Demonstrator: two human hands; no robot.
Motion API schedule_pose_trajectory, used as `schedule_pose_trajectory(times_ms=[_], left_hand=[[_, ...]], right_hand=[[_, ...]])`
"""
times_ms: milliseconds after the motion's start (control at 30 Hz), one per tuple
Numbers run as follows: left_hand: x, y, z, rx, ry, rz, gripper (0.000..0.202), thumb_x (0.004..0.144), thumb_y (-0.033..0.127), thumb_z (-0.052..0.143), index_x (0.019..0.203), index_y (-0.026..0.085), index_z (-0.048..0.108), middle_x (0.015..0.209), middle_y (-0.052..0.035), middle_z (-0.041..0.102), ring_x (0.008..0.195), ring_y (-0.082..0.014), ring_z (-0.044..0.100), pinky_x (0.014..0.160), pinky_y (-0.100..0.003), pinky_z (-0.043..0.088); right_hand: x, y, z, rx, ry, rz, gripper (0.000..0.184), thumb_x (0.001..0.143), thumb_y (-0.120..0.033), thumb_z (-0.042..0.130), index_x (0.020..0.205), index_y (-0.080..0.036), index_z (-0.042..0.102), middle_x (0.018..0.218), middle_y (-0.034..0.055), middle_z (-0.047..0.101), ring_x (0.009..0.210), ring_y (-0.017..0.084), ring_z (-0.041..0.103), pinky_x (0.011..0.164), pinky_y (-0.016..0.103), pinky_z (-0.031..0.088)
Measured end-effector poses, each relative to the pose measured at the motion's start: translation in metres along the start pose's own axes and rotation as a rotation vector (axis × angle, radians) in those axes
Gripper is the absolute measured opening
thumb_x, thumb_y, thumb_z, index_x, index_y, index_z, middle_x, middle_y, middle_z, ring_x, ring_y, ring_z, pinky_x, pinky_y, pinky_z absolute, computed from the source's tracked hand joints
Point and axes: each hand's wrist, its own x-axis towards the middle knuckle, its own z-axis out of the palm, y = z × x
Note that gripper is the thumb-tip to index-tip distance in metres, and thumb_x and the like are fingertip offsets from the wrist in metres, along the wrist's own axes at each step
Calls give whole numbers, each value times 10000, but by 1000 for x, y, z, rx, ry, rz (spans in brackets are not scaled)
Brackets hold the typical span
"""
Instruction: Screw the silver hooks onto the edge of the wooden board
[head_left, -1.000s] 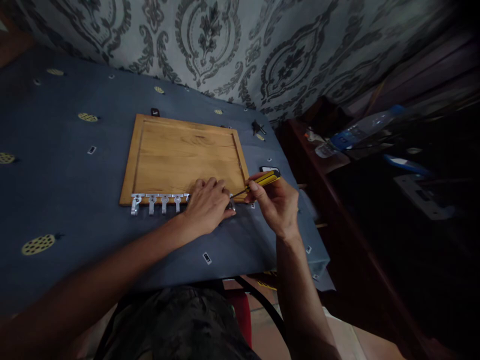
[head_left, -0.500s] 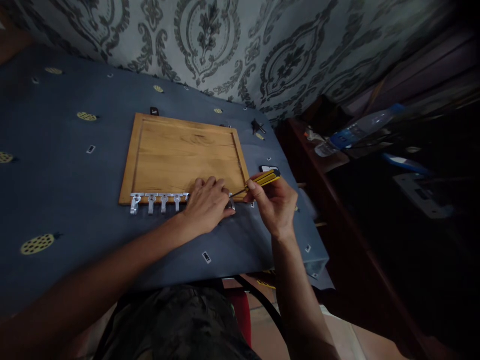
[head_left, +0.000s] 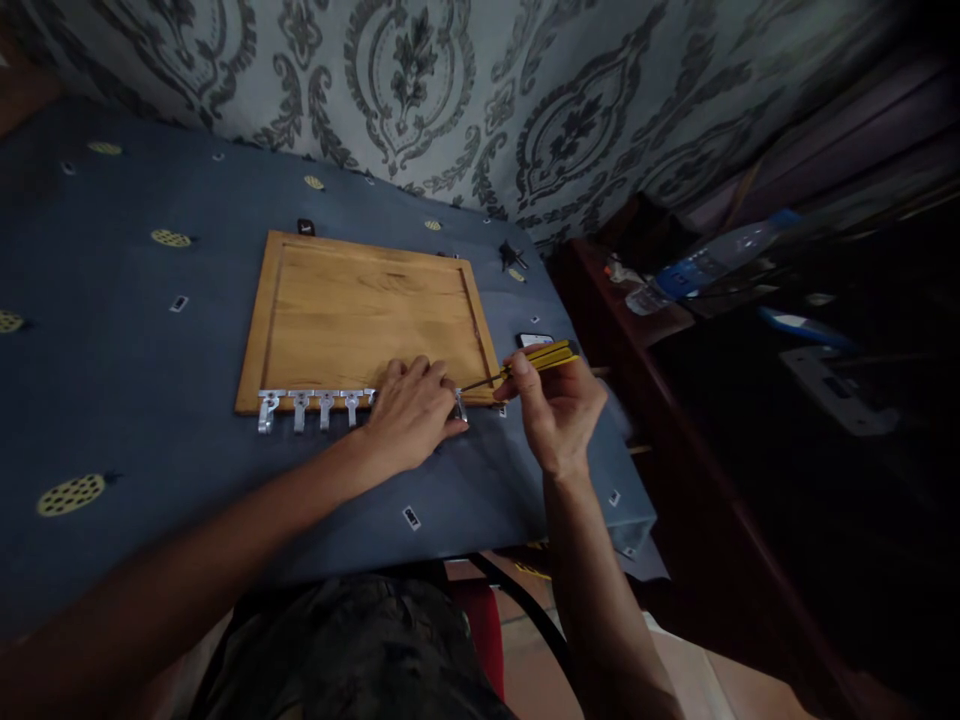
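Observation:
A wooden panel (head_left: 367,300) with a raised frame lies flat on the table. Several silver metal hooks (head_left: 326,408) sit in a row along its near edge and stick out past it. My left hand (head_left: 412,410) presses over that edge, fingers curled on the panel, thumb against the rightmost hook (head_left: 460,405); it covers part of the row. In my right hand (head_left: 559,410) is a yellow-and-black screwdriver (head_left: 551,356), gripped by its handle. Its thin shaft slants left and down to the rightmost hook, though I cannot tell exactly what the tip touches.
A blue patterned cloth (head_left: 112,380) covers the table. Beyond the panel's right side lie a phone (head_left: 535,341) and a small black object (head_left: 513,257). A plastic bottle (head_left: 694,272) lies on dark furniture at right. A patterned curtain (head_left: 412,80) hangs behind.
My right hand has shifted slightly right, and the screwdriver's handle has turned in the fingers, with more of the shaft showing. My left hand keeps its place on the panel.

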Motion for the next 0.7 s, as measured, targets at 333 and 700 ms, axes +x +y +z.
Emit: schedule_pose_trajectory(times_ms=[333,700], left_hand=[[0,0,1,10,-1,5,354,955,454,643,1080,129,700,1140,-136,645,1129,-327,551,895,-455,421],[1,2,-3,23,-26,-9,364,945,470,657,1086,136,692,1142,-131,654,1137,-315,562,904,-436,415]], right_hand=[[-2,5,7,34,-42,38,278,893,-481,675,896,-206,635,625,-33,658,502,132,642,534,289,526],[9,-1,-1,11,-238,-31,299,911,-499,667,913,-200,662,752,-6,682,558,119,661,572,264,544]])
